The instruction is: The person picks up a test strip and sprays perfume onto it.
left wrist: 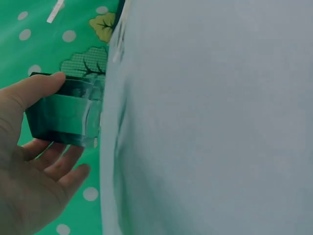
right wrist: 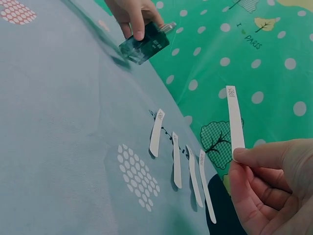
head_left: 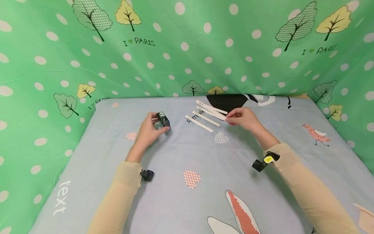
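Left grip (head_left: 147,131) holds bottle (right wrist: 149,46); right grip (head_left: 246,119) pinches white strip (right wrist: 235,117).

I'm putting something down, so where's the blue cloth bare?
Between the sleeves, around the pink heart print, and right of the right hand, around the bird print. Crowded: the far middle, where four white test strips lie between the perfume bottle and the right hand.

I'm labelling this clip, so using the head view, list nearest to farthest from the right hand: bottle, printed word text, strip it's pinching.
1. White strip, pinched by the right hand.
2. Bottle, off to the left, held by the left hand.
3. Printed word text, farther left, toward the picture's bottom.
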The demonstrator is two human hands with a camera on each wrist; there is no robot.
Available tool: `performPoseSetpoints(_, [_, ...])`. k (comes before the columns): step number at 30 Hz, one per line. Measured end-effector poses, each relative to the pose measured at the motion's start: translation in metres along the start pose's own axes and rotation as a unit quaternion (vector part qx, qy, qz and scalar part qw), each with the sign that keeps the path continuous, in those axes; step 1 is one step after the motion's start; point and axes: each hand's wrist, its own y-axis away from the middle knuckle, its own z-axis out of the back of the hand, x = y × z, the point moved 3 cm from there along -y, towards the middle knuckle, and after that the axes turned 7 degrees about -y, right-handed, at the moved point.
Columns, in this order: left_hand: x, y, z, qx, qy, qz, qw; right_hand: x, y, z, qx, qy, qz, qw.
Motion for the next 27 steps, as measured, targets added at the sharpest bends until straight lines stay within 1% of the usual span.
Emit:
performPoseSetpoints(6, [-0.013,0.006,0.007,-0.029,0.039,-0.025,0.9985,0.0,0.003,0.001,0.003,0.001,0.003,1.0])
performPoseSetpoints(11, [-0.024,0.013,0.013,-0.052,0.075,-0.044,0.9949,0.0,0.005,-0.001,0.009,-0.003,0.001,1.0])
performPoseSetpoints(14, [-0.029,0.018,0.016,-0.065,0.088,-0.053,0.9926,-0.002,0.005,-0.002,0.007,-0.006,-0.002,1.0])
performPoseSetpoints(19, [-0.036,0.023,0.019,-0.083,0.096,-0.069,0.9895,-0.003,0.006,-0.003,0.005,-0.005,-0.002,1.0])
performPoseSetpoints(22, [-0.04,0.025,0.021,-0.093,0.098,-0.079,0.9877,-0.003,0.006,-0.003,0.011,-0.008,-0.003,0.9999])
performPoseSetpoints(27, [-0.046,0.031,0.023,-0.1,0.101,-0.092,0.9856,-0.004,0.008,-0.004,0.013,-0.012,-0.005,0.9998])
